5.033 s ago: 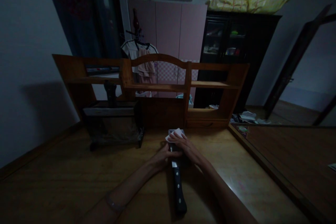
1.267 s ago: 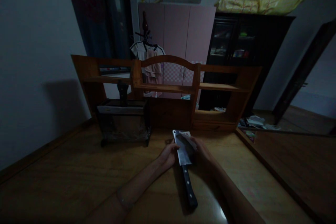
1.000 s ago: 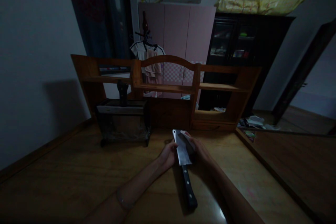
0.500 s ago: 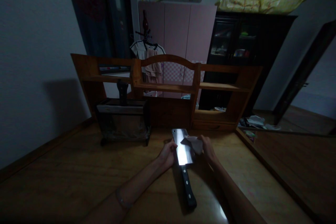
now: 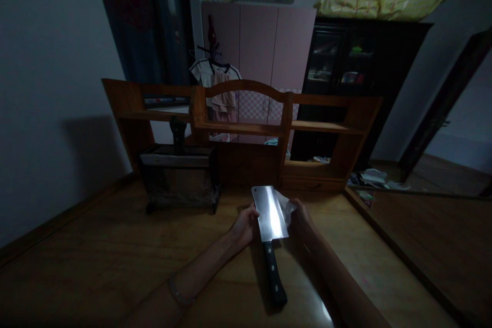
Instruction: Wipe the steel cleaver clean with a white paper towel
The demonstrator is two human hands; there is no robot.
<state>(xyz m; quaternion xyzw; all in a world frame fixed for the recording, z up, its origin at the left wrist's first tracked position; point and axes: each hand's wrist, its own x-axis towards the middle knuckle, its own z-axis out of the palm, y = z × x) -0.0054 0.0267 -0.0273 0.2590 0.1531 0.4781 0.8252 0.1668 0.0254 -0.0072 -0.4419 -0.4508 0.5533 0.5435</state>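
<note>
A cleaver [image 5: 267, 215] with a shiny broad blade and a black riveted handle is held above the desk, its handle toward me. My left hand [image 5: 245, 225] pinches the blade's left edge, thumb on the upper face. On the other side, my right hand [image 5: 302, 219] is closed on a thin whitish cloth or tissue [image 5: 284, 207], which lies against the blade's right edge and is partly hidden behind it. Back left on the desk stands a knife block [image 5: 179, 177] with clear sides, a black-handled knife [image 5: 178, 133] upright in it.
The wooden desk [image 5: 115, 266] spreads under my arms. Along its back edge runs a wooden shelf unit [image 5: 246, 161] with open compartments. A wall [image 5: 49, 113] closes the left side, and a raised wooden edge [image 5: 395, 251] borders the right.
The whitish cloth has moved from the blade's upper face to its right edge and partly behind it. The blade has tilted slightly; my left hand keeps its hold.
</note>
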